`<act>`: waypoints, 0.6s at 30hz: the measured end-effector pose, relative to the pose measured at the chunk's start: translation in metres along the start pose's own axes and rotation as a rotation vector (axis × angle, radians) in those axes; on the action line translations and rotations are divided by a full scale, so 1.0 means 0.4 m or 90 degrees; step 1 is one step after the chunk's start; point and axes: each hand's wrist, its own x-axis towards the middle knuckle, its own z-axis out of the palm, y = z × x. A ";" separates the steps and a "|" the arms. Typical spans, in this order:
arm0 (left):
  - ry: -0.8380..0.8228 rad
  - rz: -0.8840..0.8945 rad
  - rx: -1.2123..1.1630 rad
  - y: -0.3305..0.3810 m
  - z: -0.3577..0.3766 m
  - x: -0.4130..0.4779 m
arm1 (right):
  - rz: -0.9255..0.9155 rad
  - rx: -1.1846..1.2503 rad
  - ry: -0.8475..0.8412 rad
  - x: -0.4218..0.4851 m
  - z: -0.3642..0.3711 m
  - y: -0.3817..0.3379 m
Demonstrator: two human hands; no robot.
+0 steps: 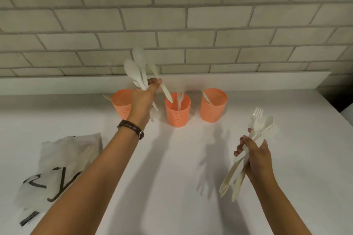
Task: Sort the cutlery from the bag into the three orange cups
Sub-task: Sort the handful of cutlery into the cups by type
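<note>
Three orange cups stand in a row near the wall: the left cup, the middle cup with a white fork in it, and the right cup holding one white piece. My left hand is raised between the left and middle cups and grips a bunch of white spoons; one long white piece slants from its fingers down into the middle cup. My right hand, nearer me on the right, grips a bundle of white forks and knives.
A crumpled white bag with black lettering lies on the white table at the near left. A brick wall and a low white ledge run behind the cups. A pale wooden piece pokes out behind the left cup.
</note>
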 end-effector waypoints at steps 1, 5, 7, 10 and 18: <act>0.030 0.003 0.015 0.005 -0.021 0.020 | -0.001 -0.001 -0.004 0.004 0.007 0.001; 0.123 0.025 0.030 0.017 -0.111 0.089 | 0.004 -0.009 -0.027 0.019 0.040 0.019; 0.174 0.041 0.007 0.016 -0.151 0.122 | 0.012 -0.013 -0.039 0.024 0.060 0.031; 0.229 0.049 -0.009 0.000 -0.194 0.170 | 0.018 -0.018 -0.053 0.026 0.092 0.047; 0.195 0.015 0.145 -0.112 -0.237 0.211 | 0.020 -0.014 -0.084 0.039 0.139 0.061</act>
